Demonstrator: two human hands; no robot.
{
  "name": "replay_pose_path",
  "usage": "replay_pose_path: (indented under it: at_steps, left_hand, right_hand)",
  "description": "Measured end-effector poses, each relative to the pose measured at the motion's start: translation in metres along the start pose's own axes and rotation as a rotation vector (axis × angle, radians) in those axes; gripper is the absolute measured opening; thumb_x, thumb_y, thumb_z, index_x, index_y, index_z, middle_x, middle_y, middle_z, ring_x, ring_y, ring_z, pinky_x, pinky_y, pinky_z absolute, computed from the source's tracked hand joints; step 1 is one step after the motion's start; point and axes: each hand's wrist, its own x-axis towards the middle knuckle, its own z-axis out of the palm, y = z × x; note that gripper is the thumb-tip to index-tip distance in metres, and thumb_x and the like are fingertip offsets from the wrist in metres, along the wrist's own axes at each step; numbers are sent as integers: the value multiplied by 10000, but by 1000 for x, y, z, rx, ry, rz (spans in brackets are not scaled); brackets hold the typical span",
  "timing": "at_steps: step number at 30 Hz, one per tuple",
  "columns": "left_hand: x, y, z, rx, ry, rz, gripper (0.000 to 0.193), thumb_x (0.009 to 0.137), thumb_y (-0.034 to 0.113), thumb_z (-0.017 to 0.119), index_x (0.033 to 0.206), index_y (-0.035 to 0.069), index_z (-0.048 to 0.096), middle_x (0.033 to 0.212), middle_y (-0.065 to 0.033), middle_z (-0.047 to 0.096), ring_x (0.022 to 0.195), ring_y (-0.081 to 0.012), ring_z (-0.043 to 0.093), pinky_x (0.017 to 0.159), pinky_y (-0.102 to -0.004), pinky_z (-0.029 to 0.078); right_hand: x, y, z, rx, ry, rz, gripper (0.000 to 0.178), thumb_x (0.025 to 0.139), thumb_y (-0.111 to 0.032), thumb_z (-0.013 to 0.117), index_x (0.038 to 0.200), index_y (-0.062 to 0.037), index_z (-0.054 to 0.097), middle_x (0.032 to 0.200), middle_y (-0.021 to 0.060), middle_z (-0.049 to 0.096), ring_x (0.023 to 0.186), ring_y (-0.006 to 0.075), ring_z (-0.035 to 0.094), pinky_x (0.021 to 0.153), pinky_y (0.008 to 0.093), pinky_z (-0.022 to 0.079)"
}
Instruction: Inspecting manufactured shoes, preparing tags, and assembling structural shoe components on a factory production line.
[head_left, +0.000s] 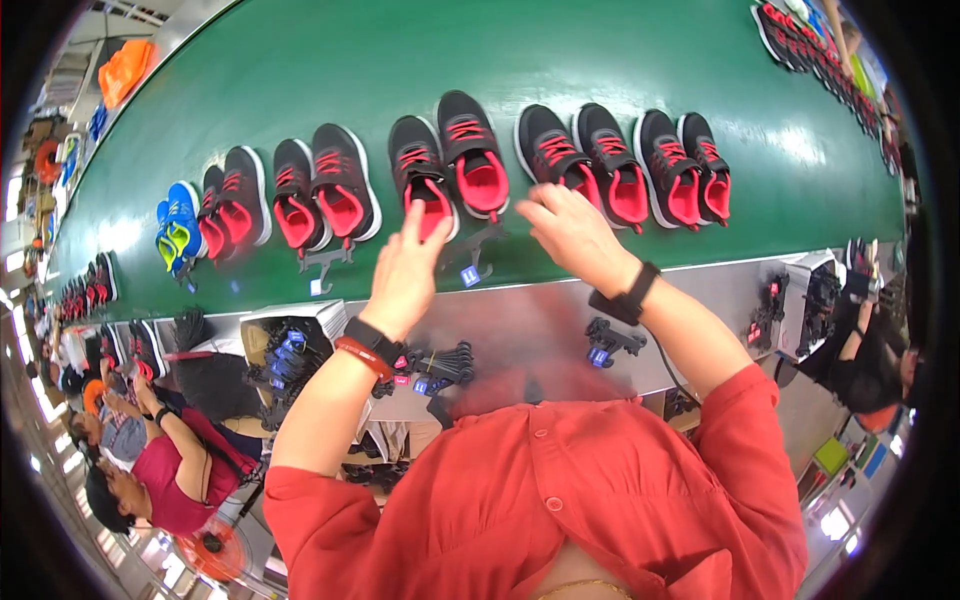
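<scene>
In front of me a pair of black sneakers with red laces and pink lining lies toes away: a left shoe [414, 150] and a right shoe [466, 120]. My left hand [403, 275] is at the heel opening of the left shoe, fingers stretched and apart. To the right, my right hand [580, 235] hovers by the heel of another black sneaker [543, 140], its fingers bent, slightly spread and holding nothing visible. Between my hands, a black plastic shoe hanger [484, 258] with a blue tag lies below the right shoe's heel.
More black-and-red sneakers [340, 160] and a blue pair [182, 215] line the green conveyor belt [640, 50]. Bundled black hangers [445, 365] and loose ones [612, 340] rest on the metal ledge nearest me. A box of hangers [290, 350] stands left. Co-workers [180, 455] sit alongside.
</scene>
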Motion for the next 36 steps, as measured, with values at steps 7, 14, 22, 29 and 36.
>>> replay_pose_path:
  at_steps: [7,14,22,29,36]
  left_hand:
    - [27,84,25,-179,266,474,393,727,-35,596,1111,50,598,1080,-115,578,931,-300,579,799,-396,489]
    - [92,111,75,-195,79,386,129,852,66,472,968,37,521,1028,-148,580,903,-346,605,746,-446,509]
    - [79,117,80,-345,109,402,151,794,-11,590,922,31,522,931,-130,575,873,-362,592,718,-431,499]
    - [78,118,86,-346,139,370,153,789,-14,600,917,33,530,931,-124,577,875,-351,598,723,-416,503]
    - [79,105,76,-308,126,349,125,804,0,597,922,38,573,955,-118,601,864,-337,619,710,-393,513]
  right_hand:
    - [-150,-17,-42,61,-376,352,227,721,-153,713,866,-57,567,857,106,569,855,297,564,752,386,452]
    - [-216,-10,-34,-17,-470,481,304,669,-149,753,872,-63,543,869,96,545,860,294,557,759,389,456]
    - [-213,18,-40,468,-282,646,172,809,-132,664,880,-55,528,739,119,579,754,310,563,703,397,461]
    - [-137,12,-28,1073,-78,1090,116,983,-153,473,989,-42,442,777,62,620,671,135,622,566,285,496]
    - [-127,10,7,1164,-90,1043,149,978,-176,493,1033,-46,447,776,78,627,694,160,639,592,308,511]
